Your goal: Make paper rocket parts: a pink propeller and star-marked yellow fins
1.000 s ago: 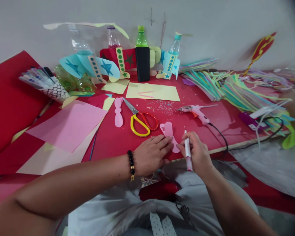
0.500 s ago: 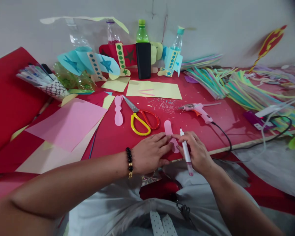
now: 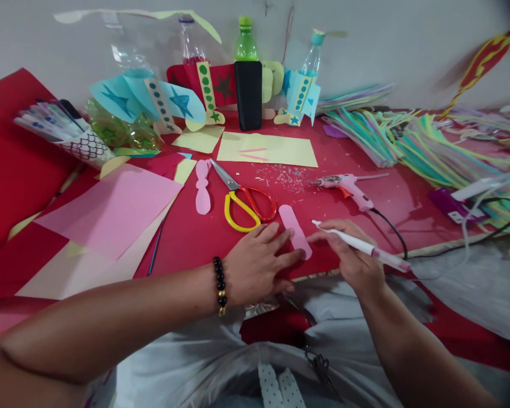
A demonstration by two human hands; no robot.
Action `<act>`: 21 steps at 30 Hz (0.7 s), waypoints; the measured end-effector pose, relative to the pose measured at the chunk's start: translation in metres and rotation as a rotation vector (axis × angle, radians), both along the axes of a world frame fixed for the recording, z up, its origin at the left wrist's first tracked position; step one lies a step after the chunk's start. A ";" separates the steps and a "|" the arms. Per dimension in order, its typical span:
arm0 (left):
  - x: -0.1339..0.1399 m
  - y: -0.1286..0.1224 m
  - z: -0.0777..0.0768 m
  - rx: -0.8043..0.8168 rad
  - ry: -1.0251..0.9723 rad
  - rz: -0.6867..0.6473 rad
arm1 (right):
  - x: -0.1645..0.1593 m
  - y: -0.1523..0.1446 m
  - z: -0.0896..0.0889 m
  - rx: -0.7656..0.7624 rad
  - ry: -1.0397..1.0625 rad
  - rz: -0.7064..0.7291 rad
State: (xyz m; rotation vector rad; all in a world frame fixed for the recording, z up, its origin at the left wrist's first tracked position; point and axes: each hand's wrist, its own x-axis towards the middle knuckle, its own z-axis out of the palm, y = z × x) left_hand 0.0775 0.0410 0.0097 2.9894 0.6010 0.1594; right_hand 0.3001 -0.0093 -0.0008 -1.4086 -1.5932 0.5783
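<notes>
Fingers spread, my left hand (image 3: 259, 263) lies on the red table with its fingertips on a rounded pink paper strip (image 3: 294, 229). To the right of the strip, my right hand (image 3: 357, 252) grips a white marker (image 3: 357, 242), its tip pointing left and its pinkish end to the right. Just beyond my left hand are scissors (image 3: 242, 201) with one yellow and one red handle, blades slightly apart. A wavy-edged pink paper cutout (image 3: 203, 187) rests left of the scissors.
A pink glue gun (image 3: 346, 187) lies at right, its cord running over the table edge. Coloured paper sheets (image 3: 114, 207) cover the left. Decorated bottles (image 3: 246, 45) and a black phone-like slab (image 3: 247, 96) stand at the back. Bundled plastic strips (image 3: 433, 144) fill the far right.
My right hand has moved right, off the pink strip, and the marker has swung from nearly upright to lying slanted in my grip. My left fingers have shifted slightly, uncovering more of the strip.
</notes>
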 end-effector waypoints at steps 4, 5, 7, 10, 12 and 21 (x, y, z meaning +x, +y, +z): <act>0.000 0.003 0.000 -0.020 0.004 0.025 | -0.001 0.007 -0.002 -0.009 0.075 -0.030; 0.000 0.003 0.000 -0.024 0.004 0.026 | -0.001 0.008 -0.003 -0.020 0.074 -0.037; -0.001 0.002 0.000 -0.027 0.002 0.023 | 0.000 0.009 -0.004 -0.025 0.044 -0.039; -0.001 0.001 -0.001 -0.017 -0.002 0.017 | 0.000 0.007 -0.002 -0.014 -0.042 -0.018; -0.001 0.001 -0.001 -0.011 -0.009 0.016 | -0.001 0.007 0.000 -0.015 -0.091 -0.011; 0.000 0.001 -0.002 0.004 -0.015 0.015 | -0.003 0.008 -0.001 -0.032 -0.171 -0.025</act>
